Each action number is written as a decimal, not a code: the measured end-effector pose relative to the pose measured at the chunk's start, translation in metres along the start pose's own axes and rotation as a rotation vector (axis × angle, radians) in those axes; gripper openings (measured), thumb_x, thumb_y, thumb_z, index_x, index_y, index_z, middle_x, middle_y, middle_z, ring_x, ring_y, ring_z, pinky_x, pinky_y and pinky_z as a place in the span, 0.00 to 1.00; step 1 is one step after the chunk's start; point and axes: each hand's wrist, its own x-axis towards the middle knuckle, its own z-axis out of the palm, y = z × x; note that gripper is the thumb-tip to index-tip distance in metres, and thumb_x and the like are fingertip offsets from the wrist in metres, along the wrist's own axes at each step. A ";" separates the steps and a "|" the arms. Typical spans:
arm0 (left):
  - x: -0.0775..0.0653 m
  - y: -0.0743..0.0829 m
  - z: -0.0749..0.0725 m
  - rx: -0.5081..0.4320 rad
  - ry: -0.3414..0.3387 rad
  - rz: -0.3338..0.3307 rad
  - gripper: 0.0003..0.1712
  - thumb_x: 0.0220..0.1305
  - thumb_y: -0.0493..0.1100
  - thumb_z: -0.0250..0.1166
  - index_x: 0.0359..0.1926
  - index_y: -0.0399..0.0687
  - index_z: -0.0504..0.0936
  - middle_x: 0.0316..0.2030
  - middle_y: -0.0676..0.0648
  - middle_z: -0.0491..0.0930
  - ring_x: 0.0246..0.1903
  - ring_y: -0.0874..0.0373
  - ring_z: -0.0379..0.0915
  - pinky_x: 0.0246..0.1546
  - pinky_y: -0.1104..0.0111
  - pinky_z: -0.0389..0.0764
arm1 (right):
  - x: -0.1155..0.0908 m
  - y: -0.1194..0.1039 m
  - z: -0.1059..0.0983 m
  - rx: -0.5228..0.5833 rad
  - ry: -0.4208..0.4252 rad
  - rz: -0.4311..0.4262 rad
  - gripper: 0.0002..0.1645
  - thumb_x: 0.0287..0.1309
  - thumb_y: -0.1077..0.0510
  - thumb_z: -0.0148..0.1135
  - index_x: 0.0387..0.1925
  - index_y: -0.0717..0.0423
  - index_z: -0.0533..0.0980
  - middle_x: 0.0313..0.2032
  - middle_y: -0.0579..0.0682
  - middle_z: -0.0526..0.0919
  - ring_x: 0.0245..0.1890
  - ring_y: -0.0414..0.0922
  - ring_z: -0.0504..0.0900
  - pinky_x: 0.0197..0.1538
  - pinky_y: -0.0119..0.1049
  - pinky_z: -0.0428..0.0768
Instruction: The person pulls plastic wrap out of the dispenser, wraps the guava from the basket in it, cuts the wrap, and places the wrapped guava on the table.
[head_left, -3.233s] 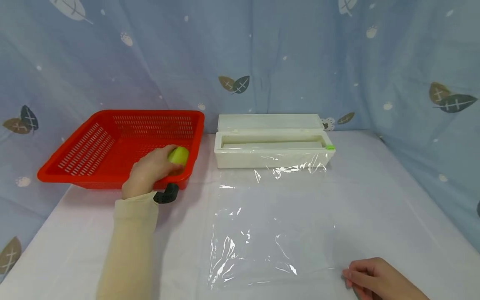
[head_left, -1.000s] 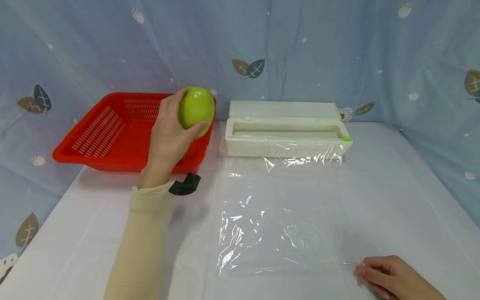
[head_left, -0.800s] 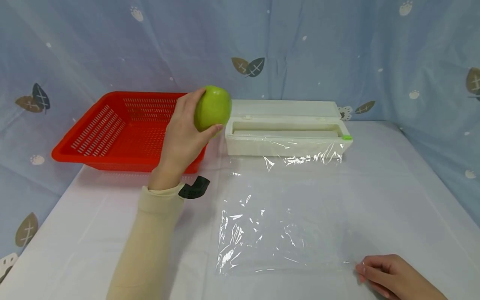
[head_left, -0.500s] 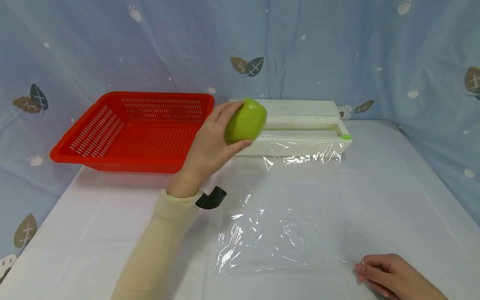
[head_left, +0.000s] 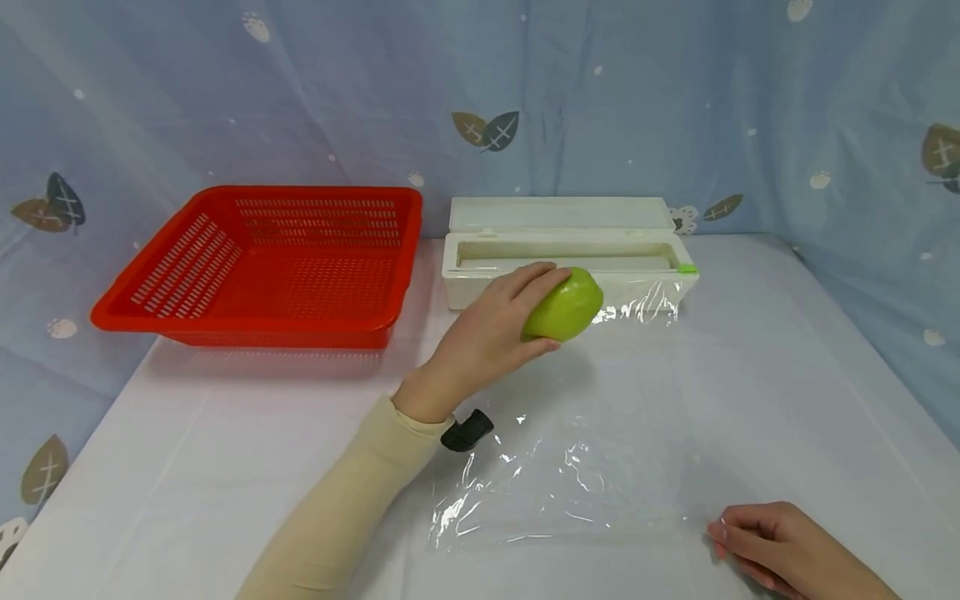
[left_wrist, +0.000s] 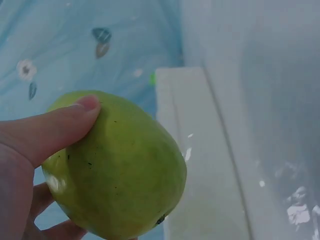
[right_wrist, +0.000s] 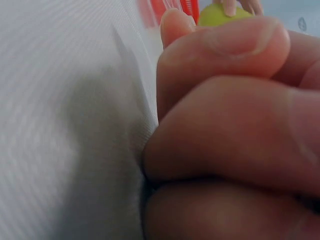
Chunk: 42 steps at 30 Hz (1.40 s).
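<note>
A green apple [head_left: 570, 304] is gripped in my left hand [head_left: 487, 333], raised over the plastic wrap just in front of the white dispenser box. Up close in the left wrist view, the thumb presses on the apple [left_wrist: 120, 165], whose skin has small dark specks, and fingers curl behind it. The sheet of clear plastic wrap [head_left: 577, 483] runs from the box's front edge towards me over the white cloth. At its near right corner my right hand [head_left: 787, 542] pinches the film between thumb and bent fingers, low at the cloth.
The white wrap box [head_left: 465, 292] stands at the back with its lid up, a roll inside and a green slider [head_left: 687, 268] at its right end. To the left sits a red slotted basket [head_left: 285, 337]. A patterned blue curtain [head_left: 360, 100] hangs behind.
My left hand has lifted the apple out of the red basket and carried it right and then down over the plastic wrap. The right hand stays in place at the film's corner.
</note>
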 end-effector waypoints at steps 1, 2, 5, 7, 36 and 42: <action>0.000 0.002 0.003 0.008 -0.019 -0.001 0.44 0.48 0.53 0.68 0.64 0.56 0.57 0.60 0.53 0.58 0.57 0.57 0.57 0.54 0.67 0.64 | 0.000 -0.001 0.000 0.005 -0.002 0.001 0.19 0.67 0.56 0.40 0.29 0.61 0.74 0.11 0.59 0.62 0.06 0.43 0.55 0.10 0.32 0.61; 0.000 0.004 0.006 0.018 -0.039 -0.005 0.44 0.48 0.53 0.68 0.65 0.57 0.57 0.61 0.54 0.58 0.57 0.57 0.57 0.54 0.68 0.63 | 0.000 -0.001 0.000 0.010 -0.005 0.002 0.19 0.67 0.56 0.40 0.29 0.61 0.74 0.11 0.59 0.61 0.06 0.45 0.55 0.10 0.32 0.61; -0.001 0.009 0.014 0.025 -0.085 -0.003 0.44 0.48 0.53 0.68 0.64 0.56 0.56 0.61 0.53 0.58 0.58 0.58 0.56 0.55 0.68 0.63 | 0.000 -0.002 -0.001 0.012 -0.009 -0.001 0.18 0.67 0.57 0.40 0.29 0.61 0.74 0.11 0.59 0.61 0.06 0.46 0.54 0.10 0.31 0.60; -0.002 0.012 0.019 0.014 -0.109 0.001 0.44 0.49 0.52 0.68 0.64 0.55 0.56 0.61 0.53 0.58 0.58 0.58 0.56 0.55 0.67 0.63 | -0.001 -0.002 -0.001 0.015 -0.009 0.002 0.18 0.67 0.57 0.40 0.29 0.61 0.74 0.11 0.59 0.61 0.06 0.45 0.54 0.10 0.32 0.60; -0.011 0.015 0.041 0.117 -0.212 0.048 0.39 0.49 0.54 0.67 0.62 0.61 0.61 0.60 0.49 0.59 0.56 0.55 0.59 0.46 0.64 0.69 | -0.002 -0.001 0.000 -0.009 0.024 0.030 0.18 0.66 0.55 0.42 0.29 0.59 0.74 0.12 0.58 0.62 0.08 0.34 0.58 0.08 0.33 0.58; -0.010 0.013 0.043 0.097 -0.217 0.045 0.40 0.50 0.53 0.67 0.63 0.56 0.60 0.57 0.51 0.61 0.55 0.57 0.59 0.50 0.66 0.67 | -0.001 -0.001 0.000 -0.027 0.025 0.028 0.18 0.66 0.54 0.42 0.29 0.59 0.74 0.12 0.58 0.63 0.08 0.34 0.59 0.09 0.32 0.60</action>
